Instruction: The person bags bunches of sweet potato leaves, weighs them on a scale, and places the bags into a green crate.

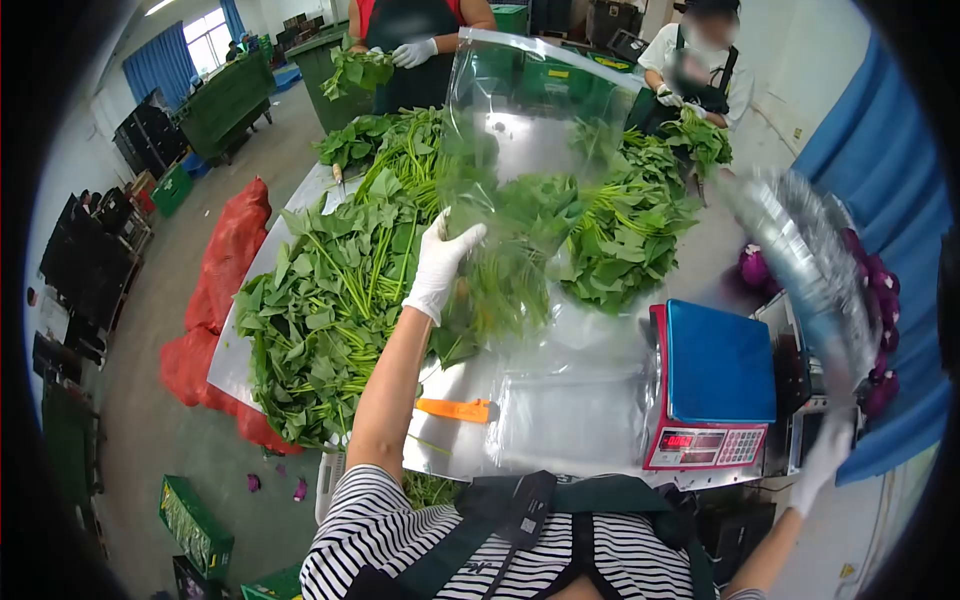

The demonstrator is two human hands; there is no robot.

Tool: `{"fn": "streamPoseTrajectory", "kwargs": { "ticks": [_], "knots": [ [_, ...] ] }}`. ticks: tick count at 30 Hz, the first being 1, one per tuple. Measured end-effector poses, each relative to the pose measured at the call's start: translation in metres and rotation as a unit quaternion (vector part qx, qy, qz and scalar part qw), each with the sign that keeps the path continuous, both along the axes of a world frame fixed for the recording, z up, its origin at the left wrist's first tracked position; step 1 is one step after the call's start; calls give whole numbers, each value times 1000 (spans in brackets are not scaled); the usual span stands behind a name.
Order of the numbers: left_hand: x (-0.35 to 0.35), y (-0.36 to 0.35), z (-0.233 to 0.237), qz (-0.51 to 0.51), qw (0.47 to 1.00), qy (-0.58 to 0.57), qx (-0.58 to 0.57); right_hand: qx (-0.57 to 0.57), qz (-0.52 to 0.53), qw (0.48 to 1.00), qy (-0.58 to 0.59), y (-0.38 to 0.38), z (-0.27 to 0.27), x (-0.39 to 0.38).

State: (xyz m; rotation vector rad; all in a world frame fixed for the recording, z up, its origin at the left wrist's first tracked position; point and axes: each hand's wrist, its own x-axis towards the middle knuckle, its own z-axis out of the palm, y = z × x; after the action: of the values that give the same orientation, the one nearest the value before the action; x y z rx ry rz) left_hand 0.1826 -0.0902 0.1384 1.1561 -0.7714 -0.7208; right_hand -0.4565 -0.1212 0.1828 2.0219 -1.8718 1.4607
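My left hand (447, 262), in a white glove, is closed on a large clear plastic bag (535, 145) at its left side; the bag stands up over the table and the leaves show through it. My right hand (826, 462), also gloved and smeared by motion, is at the right beyond the scale. It grips the lower end of a blurred sheaf of clear plastic bags (805, 265). Long-stemmed leafy greens (340, 290) are heaped left of the bag, and more greens (630, 240) lie to its right. An orange-handled tool (453, 409) rests below my left hand.
A red scale with a blue pan (720, 360) stands at the table's right. Clear plastic (570, 415) lies on the metal table. Two gloved people handle greens across it. Red mesh sacks (225, 270) line the left side; purple items (880, 300) sit by the blue curtain (860, 130).
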Motion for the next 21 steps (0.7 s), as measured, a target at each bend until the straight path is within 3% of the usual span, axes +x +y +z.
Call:
{"fn": "streamPoseTrajectory", "kwargs": {
  "ticks": [1, 3, 5, 6, 8, 10, 11, 16, 19, 21],
  "knots": [
    [-3, -3, 1, 12, 1000, 24, -12, 138, -21, 990, -16, 14, -23, 9],
    [-9, -8, 5, 23, 998, 46, -22, 205, 71, 965, 146, 26, -58, 6],
    [-17, -14, 10, 42, 994, 85, -57, 221, 120, 906, 342, 41, -39, 30],
    [-21, -17, 13, 45, 993, 81, -70, 293, 98, 892, 331, 41, -28, 35],
    [-30, -20, 22, 35, 993, 79, -86, 229, 111, 933, 254, 36, 4, 69],
    [-42, -16, 37, 13, 992, 65, -110, 190, 188, 962, 54, 29, 37, 123],
    [-48, -14, 43, 6, 992, 64, -110, 199, 242, 949, -27, 24, 52, 149],
    [-64, -2, 73, 8, 989, 55, -136, 185, 451, 852, -193, -61, 64, 236],
    [-69, 10, 92, 10, 986, 67, -153, 169, 494, 823, -226, -103, 80, 280],
    [-77, 20, 103, -1, 982, 108, -156, 206, 552, 736, -333, -121, 93, 307]
  ]
}}
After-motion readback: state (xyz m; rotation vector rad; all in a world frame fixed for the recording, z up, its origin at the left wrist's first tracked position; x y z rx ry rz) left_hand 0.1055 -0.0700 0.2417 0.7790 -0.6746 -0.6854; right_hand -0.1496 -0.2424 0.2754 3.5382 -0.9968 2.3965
